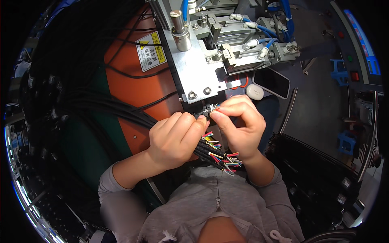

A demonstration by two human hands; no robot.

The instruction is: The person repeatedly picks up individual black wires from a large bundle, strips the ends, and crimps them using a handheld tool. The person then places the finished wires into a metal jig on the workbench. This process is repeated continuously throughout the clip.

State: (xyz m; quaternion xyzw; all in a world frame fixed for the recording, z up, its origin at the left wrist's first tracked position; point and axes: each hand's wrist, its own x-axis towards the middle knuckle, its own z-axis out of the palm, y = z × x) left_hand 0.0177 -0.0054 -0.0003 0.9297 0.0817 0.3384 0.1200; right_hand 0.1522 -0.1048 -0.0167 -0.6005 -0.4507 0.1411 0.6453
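Observation:
My left hand is closed, thumb and forefinger pressed together beside a small dark piece at the lower edge of the metal fixture. What its fingers grip is mostly hidden. Just to the right, my right hand pinches thin coloured wires, a red one among them, between thumb and forefinger. The two sets of fingertips nearly meet. Under my hands lies a bundle of black braided cables, with bared red, white, blue and yellow wire ends fanned out toward my chest.
Blue air hoses run into cylinders on the fixture. A phone and a white earbud case lie right of it. Black cables cross the orange surface, which bears a yellow-and-white warning label. Blue stools stand farther right.

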